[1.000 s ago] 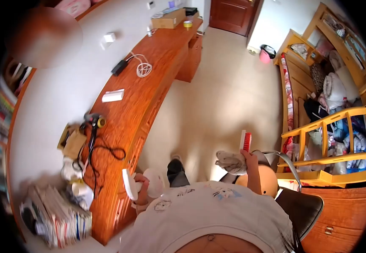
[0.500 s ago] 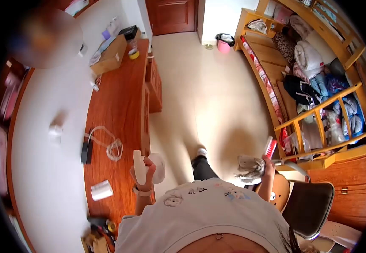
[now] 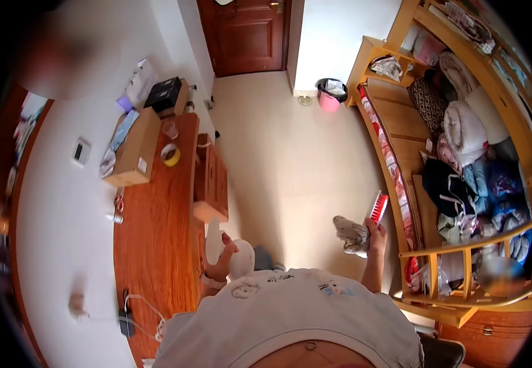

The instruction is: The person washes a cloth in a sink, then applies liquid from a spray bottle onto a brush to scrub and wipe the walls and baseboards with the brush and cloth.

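Observation:
My left hand (image 3: 219, 265) is wrapped round a white object (image 3: 214, 240) with a rounded white part (image 3: 242, 259) beside it, near the desk's right edge. What the object is cannot be made out. In my right hand (image 3: 376, 237) is a brush (image 3: 378, 208) with red bristles and a white back, pointing away from me. A grey-white crumpled cloth (image 3: 352, 235) hangs from the same hand, to its left, above the floor.
At left, a reddish wooden desk (image 3: 154, 236) bears a cardboard box (image 3: 137, 150), yellow tape (image 3: 169, 155) and a white cable (image 3: 145, 299). A bunk bed (image 3: 395, 178) piled with bedding stands at right. Ahead are a pink bin (image 3: 330, 98) and a brown door (image 3: 244, 37).
The view has shifted forward along the room, with the door, box and bin lower in view. Both hands still hold their things; the brush and cloth sit slightly further left in view.

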A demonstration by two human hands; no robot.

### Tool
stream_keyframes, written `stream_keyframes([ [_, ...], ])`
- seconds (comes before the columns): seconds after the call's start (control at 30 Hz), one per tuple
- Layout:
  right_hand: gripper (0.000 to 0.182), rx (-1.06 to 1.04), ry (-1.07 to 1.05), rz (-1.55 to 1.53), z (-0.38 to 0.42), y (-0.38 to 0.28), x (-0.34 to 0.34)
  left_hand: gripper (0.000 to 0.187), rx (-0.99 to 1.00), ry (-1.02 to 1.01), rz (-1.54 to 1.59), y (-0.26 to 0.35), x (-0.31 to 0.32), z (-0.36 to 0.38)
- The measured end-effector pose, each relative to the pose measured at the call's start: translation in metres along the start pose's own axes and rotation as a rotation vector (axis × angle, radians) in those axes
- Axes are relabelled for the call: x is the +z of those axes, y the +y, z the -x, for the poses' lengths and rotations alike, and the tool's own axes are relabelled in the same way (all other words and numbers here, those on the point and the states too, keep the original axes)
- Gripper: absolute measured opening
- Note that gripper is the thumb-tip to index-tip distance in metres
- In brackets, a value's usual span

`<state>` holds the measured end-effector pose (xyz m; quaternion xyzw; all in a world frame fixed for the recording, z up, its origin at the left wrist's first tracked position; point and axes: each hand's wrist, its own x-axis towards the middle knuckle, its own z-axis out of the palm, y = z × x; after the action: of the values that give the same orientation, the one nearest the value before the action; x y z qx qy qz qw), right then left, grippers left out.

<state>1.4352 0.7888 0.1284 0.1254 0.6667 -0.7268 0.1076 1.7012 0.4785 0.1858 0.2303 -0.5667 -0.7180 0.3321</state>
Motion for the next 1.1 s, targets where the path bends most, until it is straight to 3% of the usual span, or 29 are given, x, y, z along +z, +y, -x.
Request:
stream_keyframes([
  [0.13,0.027,-0.028,0.095,0.096,-0.094,-0.009,0.081,0.016,0.181,-0.001,-0.132,-0.030,0.002,-0.117],
  [0.2,0.027,-0.025,0.109,0.088,-0.133,-0.016,0.108,0.015,0.238,0.148,-0.228,-0.038,0.007,-0.177],
  [0.33,0.027,-0.008,0.200,0.053,-0.211,-0.055,0.166,0.019,0.177,0.224,-0.170,-0.053,0.009,-0.323],
  [0.5,0.025,-0.163,0.299,0.164,-0.286,-0.103,0.238,0.040,0.219,0.035,-0.590,-0.070,0.008,-0.500],
  [0.57,0.028,-0.153,0.385,0.219,-0.319,-0.111,0.259,0.055,0.682,0.176,-1.096,-0.048,0.050,-0.568],
  [0.67,0.028,-0.160,0.488,0.192,-0.382,-0.104,0.287,0.068,0.639,0.055,-1.023,-0.086,0.061,-0.667],
  [0.73,0.036,-0.215,0.510,0.205,-0.440,-0.097,0.307,0.057,0.640,0.070,-1.004,-0.101,0.078,-0.732],
  [0.8,0.048,0.017,0.712,0.804,-0.484,-0.106,0.337,0.040,0.510,-0.018,-0.813,-0.125,0.088,-0.788],
  [0.83,0.051,0.002,0.714,0.802,-0.509,-0.107,0.349,0.027,0.498,0.041,-0.755,-0.126,0.107,-0.820],
  [1.0,0.054,-0.013,0.658,0.907,-0.615,-0.166,0.459,0.033,0.534,0.068,-0.770,-0.134,0.170,-0.994],
  [1.07,0.056,-0.004,0.655,0.951,-0.654,-0.183,0.484,0.036,0.471,0.020,-0.404,-0.135,0.200,-1.064],
  [1.1,0.055,0.018,0.624,0.947,-0.676,-0.186,0.492,0.039,0.437,-0.036,-0.365,-0.137,0.213,-1.102],
])
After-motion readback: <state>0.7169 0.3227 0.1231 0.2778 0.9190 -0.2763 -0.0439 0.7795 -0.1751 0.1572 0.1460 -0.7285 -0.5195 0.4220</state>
